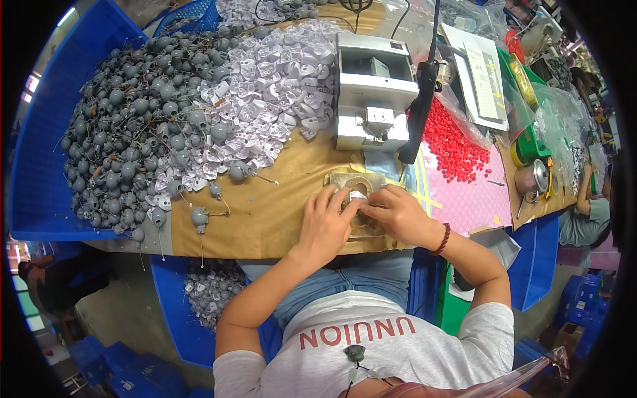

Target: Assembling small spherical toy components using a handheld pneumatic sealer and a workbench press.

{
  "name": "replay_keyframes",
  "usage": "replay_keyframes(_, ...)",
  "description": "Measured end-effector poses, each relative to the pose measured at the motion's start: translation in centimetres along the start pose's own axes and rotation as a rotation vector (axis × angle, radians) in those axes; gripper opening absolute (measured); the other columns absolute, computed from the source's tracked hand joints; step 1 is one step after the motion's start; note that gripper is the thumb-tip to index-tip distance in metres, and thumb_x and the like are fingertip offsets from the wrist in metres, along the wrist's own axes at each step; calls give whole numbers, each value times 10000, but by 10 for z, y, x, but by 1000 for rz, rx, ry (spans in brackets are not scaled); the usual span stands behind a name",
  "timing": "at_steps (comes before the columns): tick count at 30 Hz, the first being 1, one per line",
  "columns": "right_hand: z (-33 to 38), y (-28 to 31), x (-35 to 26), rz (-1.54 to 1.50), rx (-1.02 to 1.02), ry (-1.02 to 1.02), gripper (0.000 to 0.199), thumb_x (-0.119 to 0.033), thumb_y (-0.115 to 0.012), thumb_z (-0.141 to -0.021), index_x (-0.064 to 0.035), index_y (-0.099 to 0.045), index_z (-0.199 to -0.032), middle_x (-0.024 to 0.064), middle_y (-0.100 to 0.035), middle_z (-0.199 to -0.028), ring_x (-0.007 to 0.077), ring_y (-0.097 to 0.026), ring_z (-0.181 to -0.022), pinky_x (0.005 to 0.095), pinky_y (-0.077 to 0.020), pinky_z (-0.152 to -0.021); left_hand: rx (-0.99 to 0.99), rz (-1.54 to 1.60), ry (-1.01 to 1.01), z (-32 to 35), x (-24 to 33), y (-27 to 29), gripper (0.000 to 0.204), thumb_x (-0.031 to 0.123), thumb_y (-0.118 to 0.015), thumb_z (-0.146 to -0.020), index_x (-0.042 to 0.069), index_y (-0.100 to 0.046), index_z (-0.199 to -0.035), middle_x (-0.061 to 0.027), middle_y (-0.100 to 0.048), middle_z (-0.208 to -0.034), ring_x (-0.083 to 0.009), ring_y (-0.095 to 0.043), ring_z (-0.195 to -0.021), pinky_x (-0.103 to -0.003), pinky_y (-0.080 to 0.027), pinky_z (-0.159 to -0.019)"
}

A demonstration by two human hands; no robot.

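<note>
Both my hands meet over a worn metal fixture plate [369, 229] with a rounded recess, near the table's front edge. A small white plastic part [357, 195] sits between my fingertips, mostly covered by them. My left hand [325, 222] pinches it from the left with thumb and forefinger. From the right, my right hand [403, 215] closes its fingertips on the same part. Just beyond the plate stands a small light grey machine [375, 93] with a dark lever [419, 109] along its right side.
Grey round parts with wires [142, 106] are heaped at the left by a blue bin [40, 166]. White plastic pieces [285, 73] lie in a pile beside them. Small red pieces [454, 142] lie right of the machine, near a metal can [531, 179]. A co-worker's arm [584, 192] shows far right.
</note>
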State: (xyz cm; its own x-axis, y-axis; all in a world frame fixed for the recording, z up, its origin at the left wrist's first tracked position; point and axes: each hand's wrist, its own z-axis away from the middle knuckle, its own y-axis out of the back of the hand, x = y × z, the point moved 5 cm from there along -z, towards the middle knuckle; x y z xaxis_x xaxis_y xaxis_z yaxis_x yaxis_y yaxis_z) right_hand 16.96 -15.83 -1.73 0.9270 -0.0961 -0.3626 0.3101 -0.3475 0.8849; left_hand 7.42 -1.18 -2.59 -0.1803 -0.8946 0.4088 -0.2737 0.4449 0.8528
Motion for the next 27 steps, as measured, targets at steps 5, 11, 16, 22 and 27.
replay_keyframes(5,38,28,44,-288,90,-297,432,51,-706,-772,-42,-676,-1194,141,-670,-1128,340,-636,-1072,423,-523,-933,0,-33,-42,3,1,-13,508,55,-722,-780,100,-645,-1280,-157,-597,-1308,-339,-527,-1267,-485,-419,-1051)
replay_keyframes(11,43,6,44,-163,45,-304,371,27,-710,-799,-45,-609,-1148,162,-640,-1131,367,-613,-1083,426,-517,-924,53,-72,-119,2,-1,-15,427,56,-696,-818,72,-668,-1244,-164,-626,-1253,-335,-589,-1197,-466,-447,-1024)
replay_keyframes(16,45,-3,59,-251,262,-452,383,65,-686,-808,-34,-587,-1165,85,-618,-1019,246,-610,-924,337,-503,-809,58,-46,-137,1,-2,-11,370,54,-682,-833,63,-690,-1202,-160,-636,-1224,-331,-602,-1180,-462,-461,-1001)
replay_keyframes(22,44,-19,78,-1161,361,-656,334,32,-665,-930,-21,-569,-1245,-1,-586,-1120,67,-558,-994,228,-477,-820,65,6,-155,-1,-4,-12,319,73,-612,-854,12,-677,-1160,-208,-622,-1218,-349,-588,-1177,-453,-473,-978)
replay_keyframes(27,15,-21,68,-1310,430,-556,420,-50,-738,-916,-33,-544,-1288,46,-582,-1190,114,-604,-1035,270,-543,-828,74,-9,-167,-1,-4,-11,300,76,-619,-844,9,-682,-1130,-209,-631,-1209,-350,-592,-1176,-455,-478,-975)
